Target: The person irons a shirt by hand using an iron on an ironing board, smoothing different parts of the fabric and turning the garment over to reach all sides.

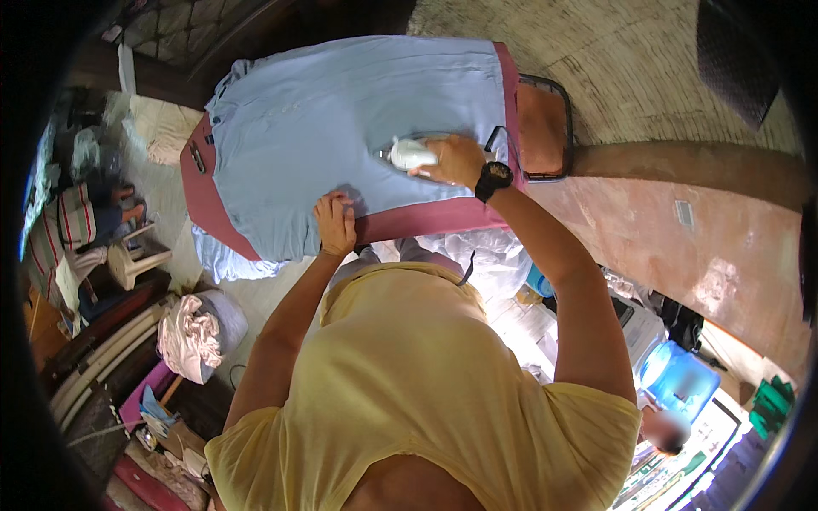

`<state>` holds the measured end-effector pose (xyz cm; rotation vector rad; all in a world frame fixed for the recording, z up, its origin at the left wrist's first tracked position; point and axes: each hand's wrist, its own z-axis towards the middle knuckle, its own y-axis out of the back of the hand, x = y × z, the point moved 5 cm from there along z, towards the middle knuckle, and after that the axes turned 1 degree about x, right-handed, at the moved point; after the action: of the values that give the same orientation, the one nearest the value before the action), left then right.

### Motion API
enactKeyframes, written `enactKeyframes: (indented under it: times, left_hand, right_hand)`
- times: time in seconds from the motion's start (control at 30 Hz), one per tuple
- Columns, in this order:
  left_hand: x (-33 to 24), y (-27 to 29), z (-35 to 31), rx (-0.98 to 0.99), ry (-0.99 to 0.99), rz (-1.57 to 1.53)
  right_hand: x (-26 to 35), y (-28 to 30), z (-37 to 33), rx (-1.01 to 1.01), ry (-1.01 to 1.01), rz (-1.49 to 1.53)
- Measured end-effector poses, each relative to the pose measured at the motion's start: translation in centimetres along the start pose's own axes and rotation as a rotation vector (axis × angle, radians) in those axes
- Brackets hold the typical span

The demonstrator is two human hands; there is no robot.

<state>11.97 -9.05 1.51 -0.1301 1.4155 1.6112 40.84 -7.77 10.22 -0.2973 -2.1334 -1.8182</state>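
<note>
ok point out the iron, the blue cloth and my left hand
iron (412,154): head view, white body
blue cloth (328,136): head view, flat middle
left hand (336,225): head view, back of the hand

Right grip is curled, arm outstretched; left grip lies palm-down.

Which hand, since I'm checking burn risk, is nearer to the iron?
Right. The right hand grips the iron; the left hand is at the near edge of the blue cloth, off to the iron's left.
</note>
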Motion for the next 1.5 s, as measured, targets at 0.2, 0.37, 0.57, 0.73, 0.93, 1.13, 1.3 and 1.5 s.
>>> enactKeyframes:
  times: [0.2,0.37,0.57,0.73,0.93,1.13,1.3,1.5]
  left_hand:
    - [-4.9,-5.3,7.0,0.231,-0.219,-0.077]
    - [-7.7,-8.6,6.8,0.463,-0.411,0.17]
    - [-7.6,-9.7,6.7,0.488,-0.431,0.235]
    - [-7.4,-9.4,6.6,0.489,-0.41,0.224]
    - [-7.8,-9.4,6.9,0.474,-0.424,0.224]
    - [-7.7,-9.5,6.7,0.46,-0.427,0.211]
    - [-7.4,-9.5,6.6,0.469,-0.433,0.243]
    - [-7.2,-9.5,6.5,0.464,-0.429,0.263]
  right_hand:
    - [-4.9,1.4,-6.6,-0.111,-0.416,0.234]
    - [-7.5,0.1,-14.5,-0.32,-0.724,0.094]
    - [-11.3,-1.7,-12.3,-0.616,-0.835,0.03]
    - [-10.7,-0.2,-11.3,-0.524,-0.785,0.058]
    - [-11.3,0.8,-11.7,-0.615,-0.853,0.093]
    - [-10.6,0.6,-11.7,-0.509,-0.625,0.1]
    - [-9.3,0.4,-11.8,-0.414,-0.561,0.119]
    - [-7.8,0.6,-12.0,-0.271,-0.384,0.015]
